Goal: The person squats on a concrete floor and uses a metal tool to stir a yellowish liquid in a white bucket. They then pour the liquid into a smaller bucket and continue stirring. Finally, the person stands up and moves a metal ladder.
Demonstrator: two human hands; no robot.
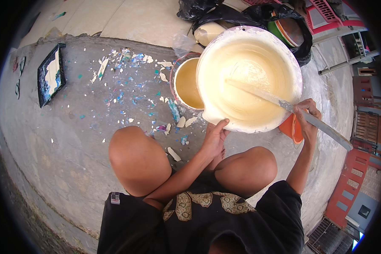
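**Cream paint bowl tipped over a smaller pot**

The big bowl (249,76), coated inside with cream paint, is tilted toward the person, its lower rim hanging over a smaller round pot (188,82) of the same paint on the concrete floor (72,139). The left hand (213,137) has its grip closed on the bowl's near rim, thumb over the edge. The right hand (307,118) is closed around a long flat stick (283,103) whose paint-covered end lies across the bowl's inside. To do this well, I'd judge: hold the tilt steady, sweep the stick along the wall, and keep the rim over the pot. Paint chips (131,91) litter the floor nearby.
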